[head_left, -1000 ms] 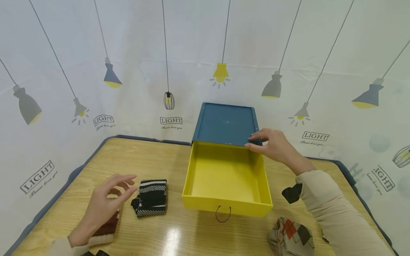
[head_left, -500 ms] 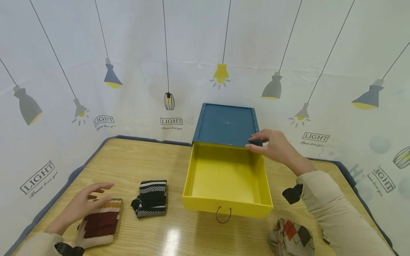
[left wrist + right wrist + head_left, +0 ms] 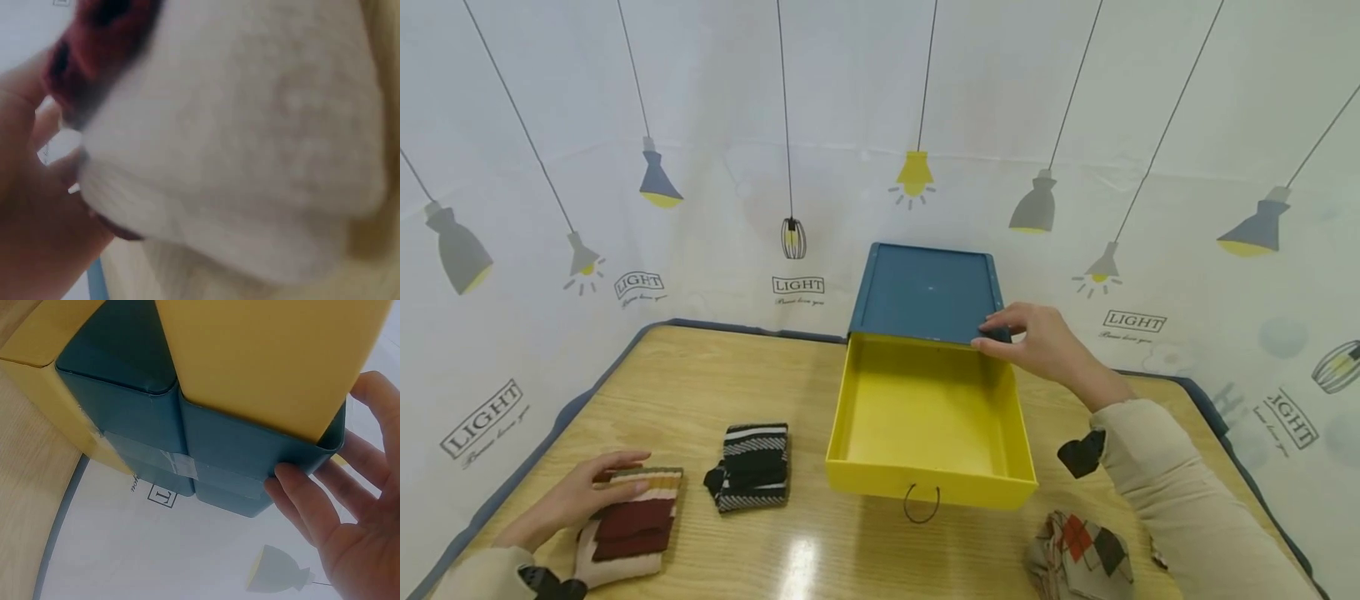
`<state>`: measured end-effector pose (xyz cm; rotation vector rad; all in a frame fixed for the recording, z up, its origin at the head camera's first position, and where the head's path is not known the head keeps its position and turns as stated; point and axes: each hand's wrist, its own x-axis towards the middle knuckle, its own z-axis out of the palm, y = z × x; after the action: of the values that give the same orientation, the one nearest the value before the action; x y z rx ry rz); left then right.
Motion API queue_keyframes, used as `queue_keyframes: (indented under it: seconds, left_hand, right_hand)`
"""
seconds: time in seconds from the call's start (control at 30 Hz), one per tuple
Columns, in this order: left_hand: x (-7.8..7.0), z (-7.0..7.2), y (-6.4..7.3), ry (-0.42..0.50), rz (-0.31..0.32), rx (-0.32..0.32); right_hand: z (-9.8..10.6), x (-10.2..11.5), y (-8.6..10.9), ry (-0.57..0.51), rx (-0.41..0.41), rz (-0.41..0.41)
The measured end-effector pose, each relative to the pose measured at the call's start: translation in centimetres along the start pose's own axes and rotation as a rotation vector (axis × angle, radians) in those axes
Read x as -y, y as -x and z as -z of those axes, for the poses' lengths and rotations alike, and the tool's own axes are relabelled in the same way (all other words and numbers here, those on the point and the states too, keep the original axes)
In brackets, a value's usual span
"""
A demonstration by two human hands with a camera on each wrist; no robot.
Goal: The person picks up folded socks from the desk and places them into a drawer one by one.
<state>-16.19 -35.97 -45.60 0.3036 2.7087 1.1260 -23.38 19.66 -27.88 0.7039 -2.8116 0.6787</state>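
Observation:
My left hand [image 3: 580, 498] is over a folded pair of striped socks [image 3: 634, 529], maroon, cream and mustard, on the table's left side. Its fingers are loosely extended; in the left wrist view the hand [image 3: 37, 200] is right beside the cream knit [image 3: 237, 125], and firm contact is hard to judge. At the upper right corner of the blue drawer case [image 3: 928, 292], my right hand [image 3: 1041, 340] grips the edge between thumb and fingers. The case's yellow drawer [image 3: 925, 487] is pulled out, with nothing inside it. The right wrist view shows two blue casings [image 3: 237, 450] joined by clear tape.
Black-and-white folded socks [image 3: 752, 467] lie between my left hand and the drawer. Argyle socks [image 3: 1086, 554] lie at the front right, near my right sleeve [image 3: 1195, 492]. Behind the table [image 3: 737, 367] hangs a lamp-printed curtain [image 3: 715, 167].
My left hand has moved left and down, from beside the black-and-white socks to the striped maroon ones. My right hand and the drawer stay put.

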Motion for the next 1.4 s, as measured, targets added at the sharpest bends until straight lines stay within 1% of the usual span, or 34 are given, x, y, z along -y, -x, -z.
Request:
queue_keyframes:
  seconds: [0.1, 0.2, 0.3, 0.37, 0.57, 0.67, 0.83, 1.0, 1.1, 1.2, 1.3, 1.4]
  left_hand:
    - [0.3, -0.1, 0.1, 0.031, 0.031, 0.009]
    - [0.3, -0.2, 0.2, 0.070, 0.062, 0.017]
    - [0.3, -0.2, 0.1, 0.083, 0.065, 0.013]
    - [0.3, -0.3, 0.1, 0.098, 0.078, 0.016]
    - [0.0, -0.3, 0.1, 0.142, 0.159, 0.044]
    - [-0.1, -0.2, 0.2, 0.167, 0.180, 0.047]
    - [-0.4, -0.1, 0.6, 0.200, 0.160, 0.025]
    - [-0.8, 0.1, 1.2, 0.151, 0.140, -0.011]
    - [-0.9, 0.2, 1.5, 0.117, 0.095, -0.035]
    - [-0.9, 0.2, 1.9, 0.143, 0.064, -0.035]
    - [-1.0, 0.3, 2.2, 0.155, 0.059, -0.030]
    - [-1.1, 0.4, 2.3, 0.123, 0.072, -0.035]
  right_hand:
    - [0.0, 0.0, 0.0, -0.003, 0.004, -0.005]
    - [0.1, 0.0, 0.0, -0.006, 0.011, -0.013]
    - [0.1, 0.0, 0.1, -0.007, 0.017, -0.017]
    - [0.1, 0.0, 0.1, -0.004, 0.019, -0.016]
    - [0.0, 0.0, 0.0, -0.004, 0.019, -0.015]
    - [0.0, 0.0, 0.1, -0.011, 0.016, -0.016]
    - [0.0, 0.0, 0.1, -0.016, 0.019, -0.019]
    - [0.1, 0.1, 0.1, -0.014, 0.016, -0.016]
    - [0.1, 0.1, 0.1, -0.018, 0.013, -0.014]
    - [0.0, 0.1, 0.1, -0.021, 0.014, -0.013]
    - [0.0, 0.1, 0.1, -0.017, 0.013, -0.012]
    - [0.0, 0.0, 0.1, -0.011, 0.012, -0.014]
